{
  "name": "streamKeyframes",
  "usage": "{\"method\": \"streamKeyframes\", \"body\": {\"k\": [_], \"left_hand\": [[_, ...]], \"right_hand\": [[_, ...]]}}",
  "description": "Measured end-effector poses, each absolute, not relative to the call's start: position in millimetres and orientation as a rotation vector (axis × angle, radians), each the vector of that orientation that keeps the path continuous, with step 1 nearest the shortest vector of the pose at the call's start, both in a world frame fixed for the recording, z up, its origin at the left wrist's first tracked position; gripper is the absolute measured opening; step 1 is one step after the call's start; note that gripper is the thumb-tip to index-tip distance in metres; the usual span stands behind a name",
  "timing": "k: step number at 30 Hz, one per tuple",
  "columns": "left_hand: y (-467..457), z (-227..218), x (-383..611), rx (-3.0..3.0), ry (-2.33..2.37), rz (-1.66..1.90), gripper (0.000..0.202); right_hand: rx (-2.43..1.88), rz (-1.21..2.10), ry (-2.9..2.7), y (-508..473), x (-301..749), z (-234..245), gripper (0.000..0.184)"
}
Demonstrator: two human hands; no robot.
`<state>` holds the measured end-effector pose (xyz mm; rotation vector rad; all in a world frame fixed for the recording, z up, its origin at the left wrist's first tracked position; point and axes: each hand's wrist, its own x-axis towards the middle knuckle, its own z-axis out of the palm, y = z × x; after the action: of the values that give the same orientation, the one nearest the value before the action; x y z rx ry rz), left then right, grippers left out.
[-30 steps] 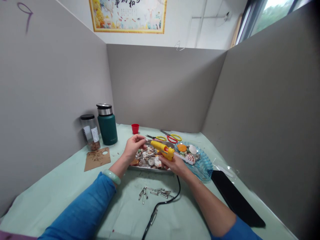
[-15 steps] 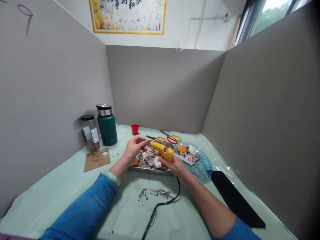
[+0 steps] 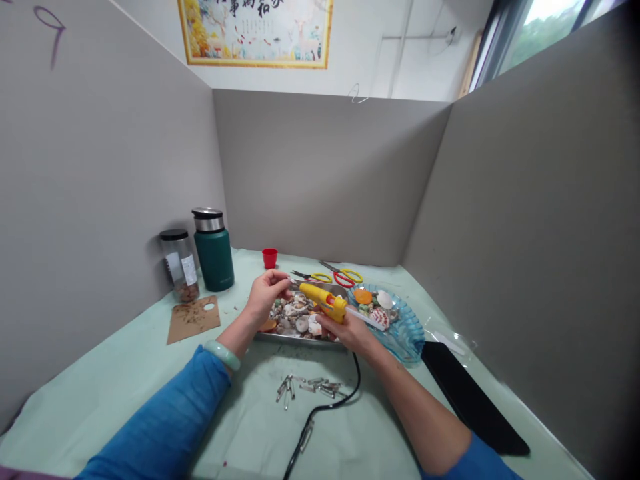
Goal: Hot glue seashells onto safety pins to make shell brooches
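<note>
My right hand [image 3: 350,331] is wrapped round the handle of a yellow glue gun [image 3: 324,299], whose nozzle points left toward my left hand. My left hand [image 3: 266,295] is pinched shut on a small thing at the nozzle tip; I cannot make out what it is. Both hands hover over a metal tray [image 3: 300,337] filled with small shells. The gun's black cord [image 3: 320,408] runs down across the table toward me. A pile of several metal hair clips [image 3: 307,387] lies on the cloth in front of the tray.
A blue glass dish [image 3: 407,330] with shells sits right of the tray. Behind it lie red scissors [image 3: 345,275] and yellow scissors [image 3: 313,275], with a red cup [image 3: 270,257]. A green flask [image 3: 214,249], a jar [image 3: 179,264] and brown card [image 3: 193,318] stand left. A black slab [image 3: 467,397] lies right. Grey partitions enclose the table.
Almost nothing has changed: both hands hold their pose, with only slight shifts of the left fingers at the gun's nozzle.
</note>
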<state>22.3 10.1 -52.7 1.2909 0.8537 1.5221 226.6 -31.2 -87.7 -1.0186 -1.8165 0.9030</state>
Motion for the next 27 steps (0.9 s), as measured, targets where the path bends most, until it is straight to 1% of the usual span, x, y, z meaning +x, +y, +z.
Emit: {"method": "streamKeyframes", "body": {"k": [8,16,27], "left_hand": [[8.7,-53.6,24.3,1.330,0.842,1.498,0.022],[11.3,-53.9,22.7,1.348,0.820,1.515,0.020],[11.2,-54.5,22.8,1.354,0.798,1.539,0.020]], "right_hand": [[-1.009,0.929,-1.798,-32.3,225.7,-86.2,0.033],[-0.983,0.975,-1.727,-28.1,225.4,-91.7,0.039],[-0.977,1.004,-1.718,-29.7,225.5,-91.0,0.036]]}}
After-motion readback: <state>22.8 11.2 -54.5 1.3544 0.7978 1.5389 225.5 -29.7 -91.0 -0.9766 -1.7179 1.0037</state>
